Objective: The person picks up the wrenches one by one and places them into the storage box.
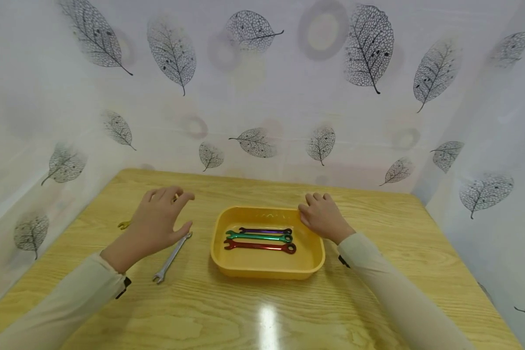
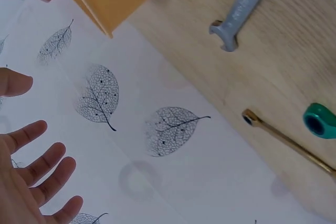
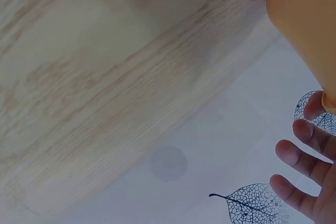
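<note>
My left hand [image 1: 159, 216] hovers over the left of the table with its fingers spread and nothing in them. Below and beside it a silver wrench [image 1: 171, 260] lies on the wood. A gold wrench [image 2: 289, 142] lies farther left, mostly hidden by the hand in the head view. A green ring end [image 2: 319, 120] shows beside it in the left wrist view. At the far right corner of a yellow tray [image 1: 267, 273], my right hand [image 1: 325, 216] holds the rim. Inside the tray lie a purple wrench [image 1: 267, 231], a green wrench [image 1: 260, 237] and a red wrench [image 1: 260, 246], side by side.
The wooden table [image 1: 376, 291] carries everything. A white curtain [image 1: 280, 97] with leaf prints hangs behind it and along both sides. Dark bands show at the cuffs of both sleeves.
</note>
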A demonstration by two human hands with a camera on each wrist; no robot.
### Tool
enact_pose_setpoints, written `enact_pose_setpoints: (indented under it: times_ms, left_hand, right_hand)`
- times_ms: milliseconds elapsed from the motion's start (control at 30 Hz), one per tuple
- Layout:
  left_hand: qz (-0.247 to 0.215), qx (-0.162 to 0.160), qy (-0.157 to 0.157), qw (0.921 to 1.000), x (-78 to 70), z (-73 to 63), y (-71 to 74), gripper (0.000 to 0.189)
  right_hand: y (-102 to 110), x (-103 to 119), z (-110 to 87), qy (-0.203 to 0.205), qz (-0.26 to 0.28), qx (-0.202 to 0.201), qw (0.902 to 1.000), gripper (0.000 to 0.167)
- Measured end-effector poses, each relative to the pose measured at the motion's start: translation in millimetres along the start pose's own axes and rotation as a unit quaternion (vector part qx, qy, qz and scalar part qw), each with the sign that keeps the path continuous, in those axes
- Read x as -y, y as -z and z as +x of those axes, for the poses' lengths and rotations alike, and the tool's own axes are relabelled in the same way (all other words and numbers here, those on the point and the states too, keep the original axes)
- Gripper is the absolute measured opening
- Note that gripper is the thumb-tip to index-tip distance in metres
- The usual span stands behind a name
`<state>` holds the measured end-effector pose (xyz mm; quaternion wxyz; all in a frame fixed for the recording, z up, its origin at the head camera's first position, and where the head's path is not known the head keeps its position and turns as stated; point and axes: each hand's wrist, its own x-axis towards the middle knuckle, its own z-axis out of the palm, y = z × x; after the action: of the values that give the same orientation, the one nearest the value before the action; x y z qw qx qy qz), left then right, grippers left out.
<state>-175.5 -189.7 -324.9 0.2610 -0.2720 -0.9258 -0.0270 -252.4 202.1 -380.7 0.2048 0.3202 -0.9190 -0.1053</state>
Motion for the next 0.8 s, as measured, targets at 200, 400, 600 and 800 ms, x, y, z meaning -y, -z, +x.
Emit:
enact_pose_setpoints:
  times_ms: [200,400,600,800]
  left_hand:
    - [0.009,0.015,0.018,0.9997,5.5,-15.7,-7.9,0.047]
    - [0.009,0.015,0.025,0.9995,1.0,-26.8,-21.7,0.041]
    - [-0.001,0.039,0.051,0.9979,-5.0,-34.6,-30.6,0.047]
    - [-0.026,0.098,0.079,0.9917,-8.1,-37.0,-27.9,0.053]
  right_hand:
    - [-2,1,0.8,0.000,0.002,-0.005,1.0000,0.017]
    - [-3,0,-1.4,-0.003,0.004,-0.009,1.0000,0.015]
    - [-3,0,-1.6,0.001,0.008,-0.016,0.9998,0.015]
    - [-4,0,0.7,-0.003,0.011,-0.004,0.9999,0.015]
